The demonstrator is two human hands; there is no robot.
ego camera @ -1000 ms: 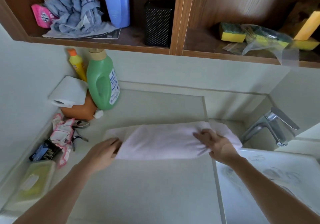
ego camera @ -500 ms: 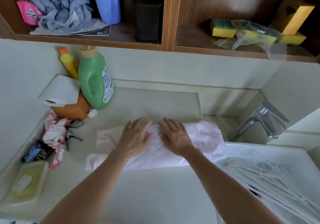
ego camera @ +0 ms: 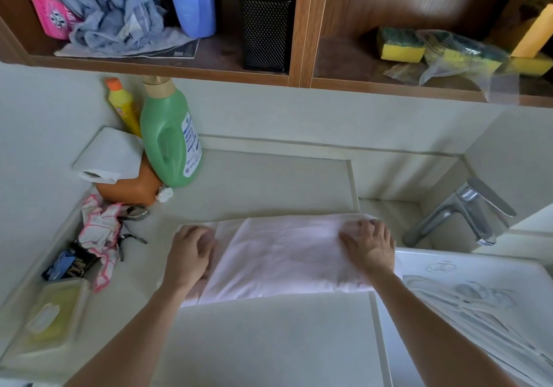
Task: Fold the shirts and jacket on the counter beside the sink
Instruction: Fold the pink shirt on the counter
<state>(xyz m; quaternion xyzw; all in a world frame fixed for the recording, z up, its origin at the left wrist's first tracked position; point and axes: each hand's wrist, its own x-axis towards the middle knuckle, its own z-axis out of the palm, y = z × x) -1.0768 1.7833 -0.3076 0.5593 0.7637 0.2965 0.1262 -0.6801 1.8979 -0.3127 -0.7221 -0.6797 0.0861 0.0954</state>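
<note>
Centre: folded shirt [ego camera: 284, 258] on worktop [ego camera: 269, 341] | your left hand [ego camera: 190, 256] at its left edge, grip unclear | right hand [ego camera: 371, 246] pressing flat

Bare left hand [ego camera: 191, 255], bare right hand [ego camera: 371, 249], forearms [ego camera: 128, 335] uncovered

Shirt [ego camera: 287, 255] on counter [ego camera: 269, 341], left of sink [ego camera: 478, 312].
Left hand [ego camera: 188, 255] on its left end, right hand [ego camera: 371, 246] on its right end.

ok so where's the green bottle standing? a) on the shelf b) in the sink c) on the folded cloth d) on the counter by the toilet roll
d: the green bottle stands on the counter, right beside the toilet roll.
</note>
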